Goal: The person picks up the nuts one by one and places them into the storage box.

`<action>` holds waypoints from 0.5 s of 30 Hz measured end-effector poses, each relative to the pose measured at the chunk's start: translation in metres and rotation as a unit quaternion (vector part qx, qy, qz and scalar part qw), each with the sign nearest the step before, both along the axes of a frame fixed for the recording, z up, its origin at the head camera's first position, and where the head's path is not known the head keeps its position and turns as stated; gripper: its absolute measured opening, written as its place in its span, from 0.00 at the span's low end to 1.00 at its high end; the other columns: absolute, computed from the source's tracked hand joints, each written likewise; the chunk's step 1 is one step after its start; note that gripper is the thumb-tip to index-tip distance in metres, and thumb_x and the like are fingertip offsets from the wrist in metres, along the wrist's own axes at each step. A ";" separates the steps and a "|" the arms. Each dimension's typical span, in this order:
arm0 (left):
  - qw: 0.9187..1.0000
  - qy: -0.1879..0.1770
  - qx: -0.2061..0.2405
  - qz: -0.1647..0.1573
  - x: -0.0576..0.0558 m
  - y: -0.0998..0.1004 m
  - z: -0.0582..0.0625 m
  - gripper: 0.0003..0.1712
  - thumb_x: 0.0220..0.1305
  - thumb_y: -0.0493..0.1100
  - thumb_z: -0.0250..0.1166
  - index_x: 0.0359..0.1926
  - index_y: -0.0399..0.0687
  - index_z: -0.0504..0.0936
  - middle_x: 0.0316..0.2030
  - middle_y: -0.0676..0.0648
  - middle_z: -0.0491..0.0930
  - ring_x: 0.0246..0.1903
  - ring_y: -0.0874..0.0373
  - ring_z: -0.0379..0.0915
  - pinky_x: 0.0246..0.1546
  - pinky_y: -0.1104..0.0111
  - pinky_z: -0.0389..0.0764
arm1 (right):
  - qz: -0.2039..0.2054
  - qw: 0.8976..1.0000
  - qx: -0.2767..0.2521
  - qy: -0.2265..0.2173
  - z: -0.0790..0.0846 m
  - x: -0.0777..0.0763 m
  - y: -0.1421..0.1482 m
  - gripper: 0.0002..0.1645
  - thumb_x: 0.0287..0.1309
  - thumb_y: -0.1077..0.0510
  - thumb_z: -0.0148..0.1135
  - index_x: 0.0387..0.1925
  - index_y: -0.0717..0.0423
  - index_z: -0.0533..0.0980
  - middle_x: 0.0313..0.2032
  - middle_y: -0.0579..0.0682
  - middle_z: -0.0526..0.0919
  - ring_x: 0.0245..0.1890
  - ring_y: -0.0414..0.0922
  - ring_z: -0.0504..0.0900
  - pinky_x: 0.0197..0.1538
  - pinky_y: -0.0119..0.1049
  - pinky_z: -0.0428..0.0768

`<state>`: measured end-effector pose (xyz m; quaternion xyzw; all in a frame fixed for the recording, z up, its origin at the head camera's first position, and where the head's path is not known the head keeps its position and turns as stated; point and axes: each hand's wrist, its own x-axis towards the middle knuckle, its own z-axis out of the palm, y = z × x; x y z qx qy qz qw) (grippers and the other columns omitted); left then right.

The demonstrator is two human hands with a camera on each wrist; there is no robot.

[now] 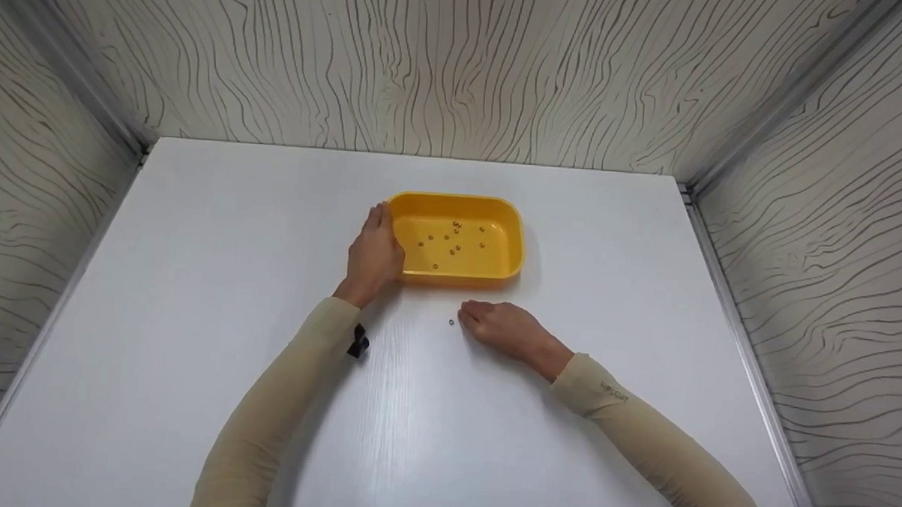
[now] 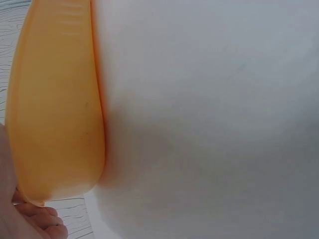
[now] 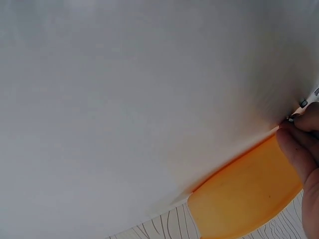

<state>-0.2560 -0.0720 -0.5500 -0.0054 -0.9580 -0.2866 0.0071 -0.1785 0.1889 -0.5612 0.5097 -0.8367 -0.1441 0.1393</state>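
Note:
A yellow plastic tub stands on the white table, with several small metal nuts scattered over its floor. My left hand grips the tub's left end; in the left wrist view its fingers curl at the rim. In front of the tub, my right hand is low over the table. Its thumb and fingertips pinch a small metal nut, partly hidden by them. Just beside those fingertips lies a loose nut on the table.
The white table ends at wood-patterned panels at the back and both sides. Metal rails run along the side edges. A black strap end sticks out by the left sleeve.

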 end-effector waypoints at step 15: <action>1.000 0.007 -0.027 -0.002 -0.001 0.001 0.002 0.39 0.77 0.38 0.49 0.83 0.34 0.49 0.83 0.35 0.53 0.82 0.42 0.52 0.81 0.49 0.63 | 0.006 1.000 -0.011 0.023 0.003 0.000 0.003 0.21 0.59 0.65 0.74 0.55 0.57 0.85 0.51 0.51 0.92 0.50 0.42 0.92 0.46 0.33 0.90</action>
